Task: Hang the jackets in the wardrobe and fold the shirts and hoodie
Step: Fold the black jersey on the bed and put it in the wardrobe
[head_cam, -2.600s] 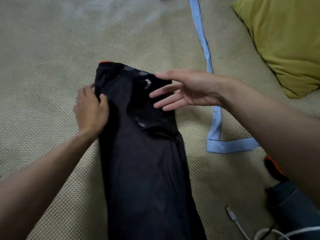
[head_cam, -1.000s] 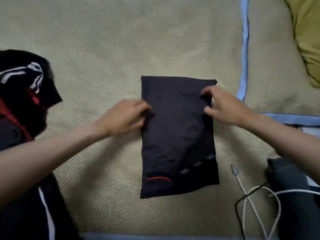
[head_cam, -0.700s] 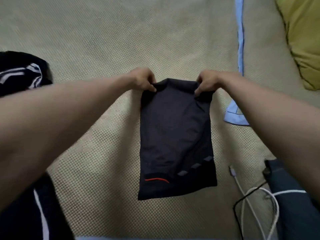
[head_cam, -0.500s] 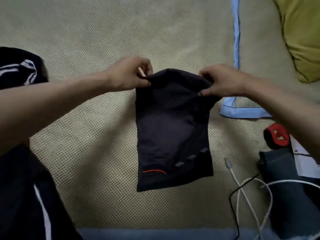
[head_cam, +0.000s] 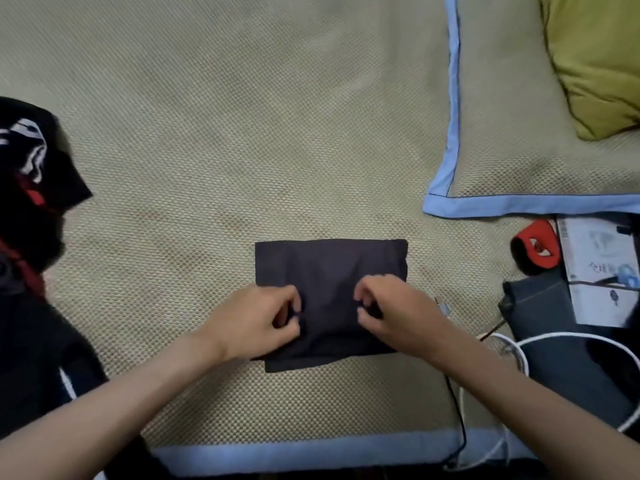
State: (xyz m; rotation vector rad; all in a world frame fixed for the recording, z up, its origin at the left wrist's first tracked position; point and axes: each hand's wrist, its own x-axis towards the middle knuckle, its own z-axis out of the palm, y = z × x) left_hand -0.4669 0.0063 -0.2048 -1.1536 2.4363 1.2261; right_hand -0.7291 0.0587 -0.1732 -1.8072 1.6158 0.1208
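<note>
A dark shirt [head_cam: 330,271], folded into a compact rectangle, lies flat on the woven beige mat [head_cam: 242,133] just below the middle of the frame. Both hands rest on its near half, a little apart. The left hand [head_cam: 258,322] sits over the shirt's lower left part with fingers curled and tips pressed into the cloth; the right hand [head_cam: 391,315] mirrors it on the lower right (whether either one truly pinches a fold or only presses down, I cannot tell).

At the left edge of the frame lies a heap of black clothes [head_cam: 27,209] with white and red markings. In the upper right a blue-edged mat [head_cam: 453,133] overlaps the beige one, and a yellow-green pillow [head_cam: 595,64] rests on it. At the right edge are a red and black item [head_cam: 535,249], a printed booklet [head_cam: 595,268], a grey case [head_cam: 561,341], and white cable [head_cam: 512,351] looping beside a black cable [head_cam: 457,410].
</note>
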